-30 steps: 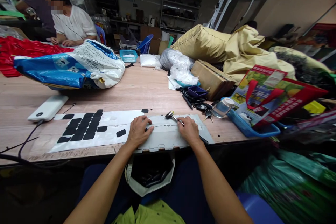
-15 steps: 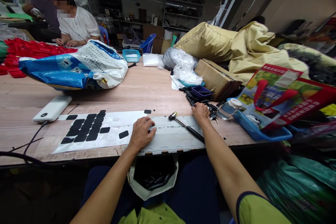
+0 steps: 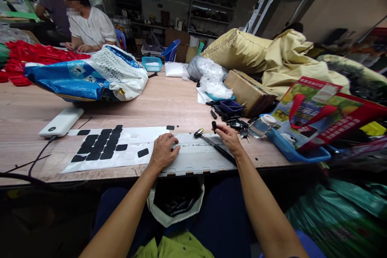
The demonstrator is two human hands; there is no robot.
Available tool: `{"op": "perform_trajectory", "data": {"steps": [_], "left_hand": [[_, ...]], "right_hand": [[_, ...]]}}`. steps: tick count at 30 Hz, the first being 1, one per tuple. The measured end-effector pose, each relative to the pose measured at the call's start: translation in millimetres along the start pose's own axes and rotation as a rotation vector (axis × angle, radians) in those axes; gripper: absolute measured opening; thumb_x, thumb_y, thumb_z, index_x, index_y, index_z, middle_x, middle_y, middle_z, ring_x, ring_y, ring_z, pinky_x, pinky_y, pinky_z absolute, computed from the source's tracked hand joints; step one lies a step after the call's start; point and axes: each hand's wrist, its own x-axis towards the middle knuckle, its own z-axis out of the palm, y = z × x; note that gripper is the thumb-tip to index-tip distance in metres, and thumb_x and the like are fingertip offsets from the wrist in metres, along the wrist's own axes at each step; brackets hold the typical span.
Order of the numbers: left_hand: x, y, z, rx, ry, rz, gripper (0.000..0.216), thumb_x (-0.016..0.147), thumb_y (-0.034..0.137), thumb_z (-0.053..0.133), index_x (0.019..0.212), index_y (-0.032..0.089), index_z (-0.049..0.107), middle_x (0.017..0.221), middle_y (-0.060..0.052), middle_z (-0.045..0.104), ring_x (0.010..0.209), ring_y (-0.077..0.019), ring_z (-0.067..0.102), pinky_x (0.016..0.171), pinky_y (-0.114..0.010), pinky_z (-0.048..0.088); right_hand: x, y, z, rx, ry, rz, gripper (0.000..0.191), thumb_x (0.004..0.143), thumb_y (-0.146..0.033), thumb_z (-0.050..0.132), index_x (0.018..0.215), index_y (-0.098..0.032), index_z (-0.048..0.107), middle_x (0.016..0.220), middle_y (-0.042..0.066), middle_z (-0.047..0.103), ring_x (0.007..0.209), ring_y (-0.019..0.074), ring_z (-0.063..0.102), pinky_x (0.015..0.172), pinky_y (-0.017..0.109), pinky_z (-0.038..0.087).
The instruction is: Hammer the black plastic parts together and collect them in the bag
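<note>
My right hand (image 3: 229,139) pinches a short black cylindrical piece (image 3: 214,127) between thumb and fingertips, holding it upright above the table. Below that hand lies a small hammer (image 3: 213,144) with a metal shank and black handle, slanting over a pale grey board (image 3: 193,163). My left hand (image 3: 163,151) lies on the board's left part with its thumb apart from loosely bent fingers and nothing visible in it. To its left, a white sheet (image 3: 130,139) carries rows of black rounded squares (image 3: 101,144); a single black square (image 3: 143,152) sits close to the hand.
Loose black pieces (image 3: 231,119) and a purple tray (image 3: 231,107) lie beyond my right hand. Right of them are a clear jar (image 3: 262,125) and a blue basket (image 3: 298,153). A white power bank (image 3: 61,122) rests left. An open bag (image 3: 160,213) of black pieces hangs below the edge.
My right hand has come back from the pile of black pieces toward me, lifting one short black piece. My left hand stays on the board.
</note>
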Motion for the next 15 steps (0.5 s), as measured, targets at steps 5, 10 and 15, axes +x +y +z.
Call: {"op": "perform_trajectory", "data": {"steps": [5, 10, 15], "left_hand": [[-0.3, 0.2, -0.2, 0.004, 0.0, 0.004, 0.016, 0.089, 0.033, 0.063, 0.101, 0.025, 0.069, 0.122, -0.008, 0.062, 0.117, -0.0285, 0.056, 0.105, -0.048, 0.042], [-0.8, -0.5, -0.3, -0.002, -0.002, 0.009, 0.015, 0.089, 0.033, 0.063, 0.102, 0.026, 0.069, 0.123, -0.008, 0.063, 0.119, -0.0287, 0.055, 0.106, -0.048, 0.042], [-0.7, -1.8, 1.9, 0.009, 0.01, 0.008, 0.016, 0.089, 0.033, 0.064, 0.101, 0.025, 0.069, 0.123, -0.008, 0.063, 0.119, -0.0299, 0.055, 0.105, -0.05, 0.043]], "right_hand": [[-11.7, -8.6, 5.4, 0.181, -0.036, 0.095, 0.046, 0.074, -0.048, 0.079, 0.108, -0.017, 0.074, 0.096, 0.007, 0.076, 0.069, 0.0114, 0.051, 0.051, 0.021, 0.036], [-16.9, -11.3, 8.3, 0.27, -0.062, 0.197, 0.047, 0.07, -0.051, 0.082, 0.1, -0.015, 0.074, 0.094, 0.008, 0.074, 0.065, 0.0102, 0.049, 0.045, 0.018, 0.031], [-9.7, -0.6, 0.6, 0.062, 0.003, 0.241, 0.051, 0.072, -0.056, 0.075, 0.101, -0.015, 0.073, 0.092, 0.009, 0.075, 0.059, 0.0112, 0.05, 0.044, 0.021, 0.031]]}}
